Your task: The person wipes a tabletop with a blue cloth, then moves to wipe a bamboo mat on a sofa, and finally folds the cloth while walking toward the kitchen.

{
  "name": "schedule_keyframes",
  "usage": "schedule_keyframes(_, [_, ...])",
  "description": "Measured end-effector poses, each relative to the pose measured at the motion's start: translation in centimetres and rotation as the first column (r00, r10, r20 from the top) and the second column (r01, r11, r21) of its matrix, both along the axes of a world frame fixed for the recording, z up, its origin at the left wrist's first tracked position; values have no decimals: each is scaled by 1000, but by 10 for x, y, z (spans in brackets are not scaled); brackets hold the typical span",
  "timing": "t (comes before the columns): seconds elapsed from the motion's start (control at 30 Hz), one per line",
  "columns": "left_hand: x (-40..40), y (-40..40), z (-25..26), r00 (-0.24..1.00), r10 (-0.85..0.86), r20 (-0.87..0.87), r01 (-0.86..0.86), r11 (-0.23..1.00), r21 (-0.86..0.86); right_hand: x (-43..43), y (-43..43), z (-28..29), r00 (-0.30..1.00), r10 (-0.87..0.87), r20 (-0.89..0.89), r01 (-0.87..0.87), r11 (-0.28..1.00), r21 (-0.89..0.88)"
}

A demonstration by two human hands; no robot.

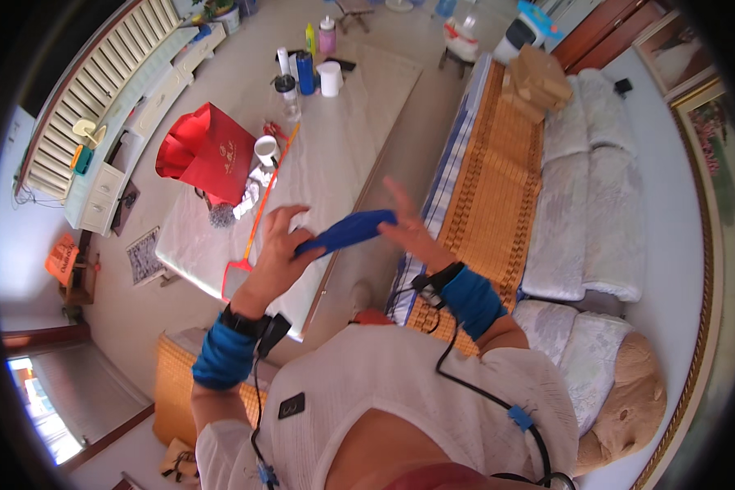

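Observation:
A dark blue cloth [352, 231], folded into a narrow strip, is stretched between my two hands above the table's near edge. My left hand [277, 254] pinches its left end between thumb and fingers. At its other end, my right hand [407, 226] has the thumb against the cloth, with the other fingers spread upward. Beyond my left hand, a red-framed tool with a long orange handle [263, 211] lies on the table. A red paper bag [220, 156] lies on its side there, beside a white mug [266, 150], crumpled white tissues [248, 199] and a grey scouring ball [222, 215].
On the far part of the marble-look table [367, 116] stand a blue bottle [305, 73], a white jug [330, 79] and a clear lidded cup [289, 101]. A sofa with a woven mat [487, 202] runs along the right, holding cardboard boxes [536, 79]. A wicker seat [177, 392] is at lower left.

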State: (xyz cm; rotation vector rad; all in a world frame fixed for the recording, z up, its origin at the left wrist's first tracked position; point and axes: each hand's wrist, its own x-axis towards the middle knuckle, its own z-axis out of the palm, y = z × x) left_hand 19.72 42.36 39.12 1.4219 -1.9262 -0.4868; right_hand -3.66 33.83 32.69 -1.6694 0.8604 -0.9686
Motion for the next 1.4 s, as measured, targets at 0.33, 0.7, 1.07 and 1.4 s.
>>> schedule_keyframes(0.33, [-35, -124, 117, 881, -348, -322, 260, 923, -285, -123, -40, -20, 965, -257, 52, 172, 768, 617])
schedule_keyframes(0.7, [-89, -223, 118, 710, -656, -258, 353, 647, -675, -191, -87, -47, 773, -614, -160, 609, 648, 457])
schedule_keyframes(1.07, [-106, -384, 103, 612, -740, -279, 341, 564, -752, -245, -192, -21, 620, -755, -215, 731, 455, 509])
schedule_keyframes(1.4, [-107, -524, 162, 715, -656, -244, 217, 540, -813, -287, -322, -29, 583, -812, 16, 684, 501, 530])
